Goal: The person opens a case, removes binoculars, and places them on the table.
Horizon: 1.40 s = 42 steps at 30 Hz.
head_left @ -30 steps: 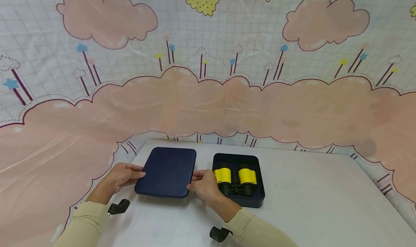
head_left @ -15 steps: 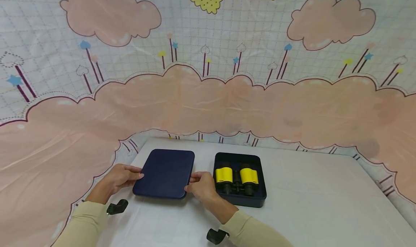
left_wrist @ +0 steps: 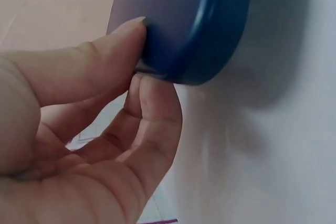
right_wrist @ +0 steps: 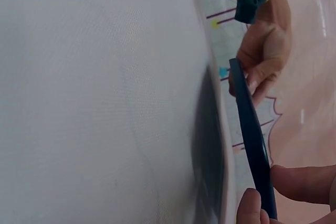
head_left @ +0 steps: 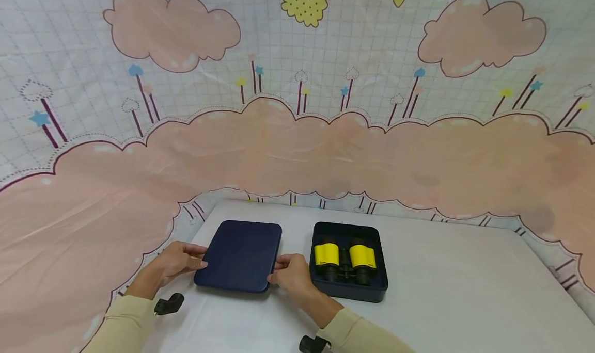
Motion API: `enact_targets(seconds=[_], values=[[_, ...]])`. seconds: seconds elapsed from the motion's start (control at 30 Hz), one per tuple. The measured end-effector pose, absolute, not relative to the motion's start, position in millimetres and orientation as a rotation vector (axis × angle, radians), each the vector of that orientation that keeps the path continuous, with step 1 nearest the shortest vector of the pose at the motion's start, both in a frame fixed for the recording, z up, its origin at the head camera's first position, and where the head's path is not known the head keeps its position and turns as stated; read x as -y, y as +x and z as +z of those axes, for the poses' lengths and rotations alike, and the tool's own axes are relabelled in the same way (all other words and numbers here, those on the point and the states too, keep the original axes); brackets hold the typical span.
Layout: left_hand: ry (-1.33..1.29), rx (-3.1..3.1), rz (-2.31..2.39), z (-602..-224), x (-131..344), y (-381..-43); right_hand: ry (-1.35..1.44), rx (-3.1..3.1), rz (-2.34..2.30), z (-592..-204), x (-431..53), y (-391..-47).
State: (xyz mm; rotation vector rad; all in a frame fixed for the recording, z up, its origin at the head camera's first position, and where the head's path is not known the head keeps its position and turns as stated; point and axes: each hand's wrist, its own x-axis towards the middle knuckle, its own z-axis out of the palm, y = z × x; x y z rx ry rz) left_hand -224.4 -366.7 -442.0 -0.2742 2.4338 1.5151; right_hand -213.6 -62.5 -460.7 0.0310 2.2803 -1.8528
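Pinching the dark blue lid by opposite sides, the left hand and the right hand are holding it above the white table, just left of the box. Only the head view is showing the binoculars lying in that box. The left wrist view is revealing a thumb on top and fingers underneath; the right wrist view is showing the lid edge-on, hanging clear of its shadow.

we see a white, flat table | on it we see a dark blue box, sitting flat, open at the top
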Motion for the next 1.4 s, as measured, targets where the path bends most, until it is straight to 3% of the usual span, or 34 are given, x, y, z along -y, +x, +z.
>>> enact_targets(seconds=[1.4], values=[[-0.330, -2.471, 1.418, -450.2, 371.9, -214.3, -0.038, -2.348, -1.680, -472.5, 71.5, -208.8]])
